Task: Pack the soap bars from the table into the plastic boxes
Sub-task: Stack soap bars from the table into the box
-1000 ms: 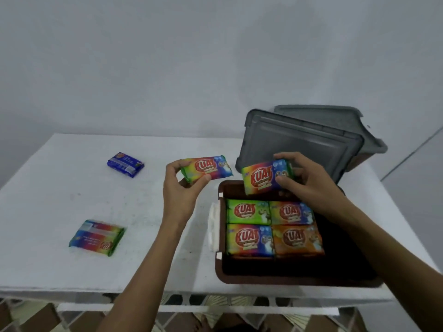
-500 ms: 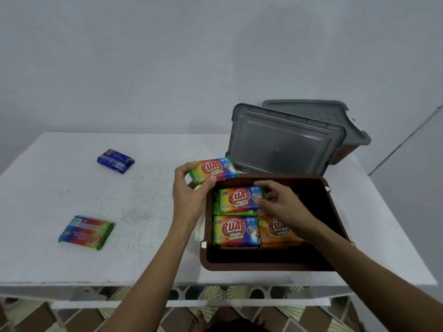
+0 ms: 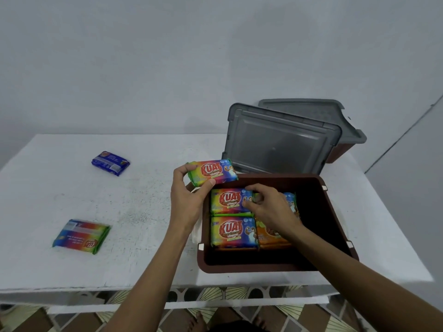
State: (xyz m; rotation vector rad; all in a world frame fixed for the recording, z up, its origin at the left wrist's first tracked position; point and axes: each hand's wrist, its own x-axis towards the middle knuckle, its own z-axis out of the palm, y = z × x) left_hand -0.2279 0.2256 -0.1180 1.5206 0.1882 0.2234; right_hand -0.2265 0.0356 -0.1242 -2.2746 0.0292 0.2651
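Soap bars in glossy rainbow wrappers are the work items. Four lie flat in the brown box [image 3: 332,212], two rows of two, label side up. Two more wait on the table [image 3: 143,212]: a reversed bar [image 3: 81,236] near the front left and a blue bar [image 3: 110,162] further back.

Hand state: my right hand [image 3: 268,209] is inside the box, thumb and fingers curled onto the right end of the rear-left bar [image 3: 227,200]. It hides most of the rear-right bar [image 3: 291,200]. My left hand [image 3: 189,202] pinches the held bar [image 3: 212,172] by its long edges, above the box's rear-left rim.

Procedure, as I judge it:
1. Seat the rear-left bar flush against the front-left bar [image 3: 232,232] and the left wall before letting go.
2. Withdraw the right hand fully before lowering the held bar, so the two hands do not collide in the box.
3. Keep the label up and the long side parallel to the packed rows.
4. Grip firmly. The film looks slick and may slide.

Appearance: each wrapper runs green through red and yellow to blue, with red "KUAT" lettering. The front-right bar [image 3: 271,236] is mostly orange. The right part of the box shows only dark floor. A grey lid [image 3: 280,142] leans behind the box.
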